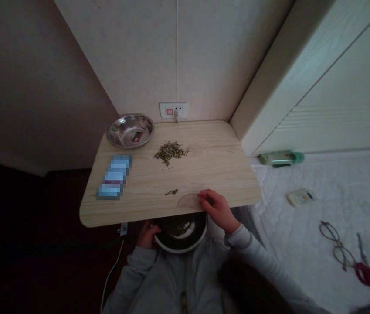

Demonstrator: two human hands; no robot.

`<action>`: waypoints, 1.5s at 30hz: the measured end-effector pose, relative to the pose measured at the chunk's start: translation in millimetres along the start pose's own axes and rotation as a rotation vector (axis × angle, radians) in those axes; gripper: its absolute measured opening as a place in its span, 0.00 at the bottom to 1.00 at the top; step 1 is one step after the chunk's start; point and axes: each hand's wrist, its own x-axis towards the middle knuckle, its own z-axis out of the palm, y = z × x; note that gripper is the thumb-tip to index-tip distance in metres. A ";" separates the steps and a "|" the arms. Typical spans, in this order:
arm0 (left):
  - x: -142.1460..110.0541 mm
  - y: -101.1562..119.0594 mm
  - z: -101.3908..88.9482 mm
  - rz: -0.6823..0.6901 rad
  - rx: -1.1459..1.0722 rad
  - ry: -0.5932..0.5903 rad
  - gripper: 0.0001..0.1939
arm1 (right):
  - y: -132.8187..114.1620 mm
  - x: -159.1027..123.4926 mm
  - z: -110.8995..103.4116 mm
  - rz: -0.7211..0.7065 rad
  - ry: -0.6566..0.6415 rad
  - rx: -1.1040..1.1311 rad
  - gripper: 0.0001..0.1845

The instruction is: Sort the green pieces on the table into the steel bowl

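Note:
My left hand (147, 235) is closed on the rim of a bowl (180, 250) with a pale edge, held below the table's front edge. Dark green bits like those on the table lie inside it. Near that edge, my right hand (215, 209) pinches a thin, see-through rounded sheet (188, 200) that lies close to the tabletop. Just left of the sheet is a small cluster of green bits (171, 192). A larger pile of small greenish-brown bits (171, 151) spreads over the middle of the table (211, 174); their exact kind is too small to tell.
A shiny metal basin (130, 131) stands at the table's back left, with a blurred-out phone (114, 176) in front. A wall socket (174, 110) holds a plug. On the white bedding right lie a green bottle (281, 158), a remote (300, 197), glasses (341, 248) and red-handled scissors (368, 275).

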 end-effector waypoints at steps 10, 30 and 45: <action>-5.2 4.1 5.4 -0.006 0.011 0.057 0.13 | -8.0 -1.1 3.5 -0.116 -0.040 -0.167 0.08; 1.0 0.2 -3.3 0.001 0.068 0.068 0.17 | 1.9 17.7 2.7 0.062 0.142 -0.184 0.09; 6.2 -4.1 -10.5 0.007 0.029 0.082 0.16 | 1.0 26.9 3.5 -0.020 0.127 -0.208 0.10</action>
